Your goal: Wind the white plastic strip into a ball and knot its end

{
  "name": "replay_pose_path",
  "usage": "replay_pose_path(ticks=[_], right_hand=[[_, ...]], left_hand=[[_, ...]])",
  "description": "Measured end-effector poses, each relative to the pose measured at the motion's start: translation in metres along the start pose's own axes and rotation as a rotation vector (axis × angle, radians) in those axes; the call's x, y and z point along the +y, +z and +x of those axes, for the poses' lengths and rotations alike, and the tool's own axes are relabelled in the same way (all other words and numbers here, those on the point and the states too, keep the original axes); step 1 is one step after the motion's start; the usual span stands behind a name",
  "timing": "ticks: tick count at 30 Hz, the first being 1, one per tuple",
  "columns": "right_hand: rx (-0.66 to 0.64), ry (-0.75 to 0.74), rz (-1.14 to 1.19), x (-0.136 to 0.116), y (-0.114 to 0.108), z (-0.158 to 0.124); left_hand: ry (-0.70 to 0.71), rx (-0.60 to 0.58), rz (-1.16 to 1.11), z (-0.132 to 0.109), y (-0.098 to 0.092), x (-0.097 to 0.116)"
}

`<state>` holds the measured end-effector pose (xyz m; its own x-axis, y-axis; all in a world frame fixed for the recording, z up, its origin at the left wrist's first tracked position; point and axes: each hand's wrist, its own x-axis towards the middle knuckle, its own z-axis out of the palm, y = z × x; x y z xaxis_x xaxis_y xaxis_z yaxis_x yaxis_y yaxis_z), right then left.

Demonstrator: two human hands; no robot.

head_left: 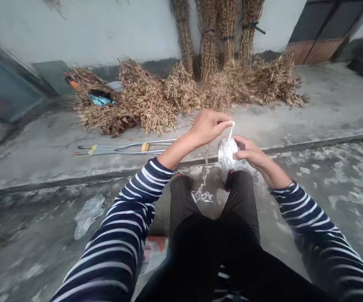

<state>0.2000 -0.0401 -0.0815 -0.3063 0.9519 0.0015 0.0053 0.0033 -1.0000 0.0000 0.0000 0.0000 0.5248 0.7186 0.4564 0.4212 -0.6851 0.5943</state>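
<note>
My right hand (249,152) is closed around the side of a white roll of cord (227,153), held above the step edge in front of my knees. Dark lines cross the roll's surface. Between thumb and fingers, my left hand (209,126) pinches a strand of the white cord (231,131), raised just above the roll and to its left. Below the hands, a loose tangle of pale cord (203,195) lies on the ground between my feet, with a thin length running up from it.
Dried plant stalks (156,105) are heaped along the wall, with several tied bundles (209,37) upright behind. A pair of crutches (128,147) lies on the raised concrete. Clear plastic (89,214) rests at left, and a plastic bag (153,251) sits beside my left leg.
</note>
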Motion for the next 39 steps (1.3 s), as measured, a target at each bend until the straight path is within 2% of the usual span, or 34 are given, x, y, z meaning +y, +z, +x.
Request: replay_pose_path(ticks=[4, 9, 12, 16, 20, 24, 27, 31, 36, 39], right_hand=[[-0.060, -0.021, 0.051, -0.006, -0.001, -0.012], [-0.058, -0.080, 0.123, -0.007, 0.001, -0.022], [-0.094, -0.058, 0.138, -0.005, 0.004, -0.023], [-0.056, 0.009, 0.066, 0.000, 0.006, -0.013], [0.022, 0.070, -0.009, 0.004, 0.005, 0.000], [0.023, 0.101, -0.066, 0.002, 0.002, 0.004], [-0.004, 0.074, -0.113, -0.002, 0.001, 0.001], [-0.022, -0.018, -0.110, -0.008, 0.000, -0.010], [-0.057, -0.047, -0.076, -0.011, -0.002, -0.019], [-0.131, -0.006, -0.041, -0.007, -0.002, -0.017]], left_hand=[[-0.034, -0.070, -0.020, 0.008, 0.008, -0.021], [-0.077, -0.165, -0.108, -0.005, 0.034, -0.047], [-0.082, -0.132, -0.164, -0.011, 0.039, -0.050], [-0.074, -0.040, -0.146, -0.003, 0.022, -0.037], [0.004, -0.023, -0.071, 0.004, 0.004, -0.012], [0.072, -0.069, -0.016, 0.001, 0.002, 0.014], [0.100, -0.075, 0.022, 0.002, 0.005, 0.021], [0.004, -0.041, 0.045, 0.013, 0.010, 0.002], [-0.150, -0.151, -0.048, 0.014, 0.021, -0.035], [-0.133, -0.198, -0.127, 0.010, 0.025, -0.035]])
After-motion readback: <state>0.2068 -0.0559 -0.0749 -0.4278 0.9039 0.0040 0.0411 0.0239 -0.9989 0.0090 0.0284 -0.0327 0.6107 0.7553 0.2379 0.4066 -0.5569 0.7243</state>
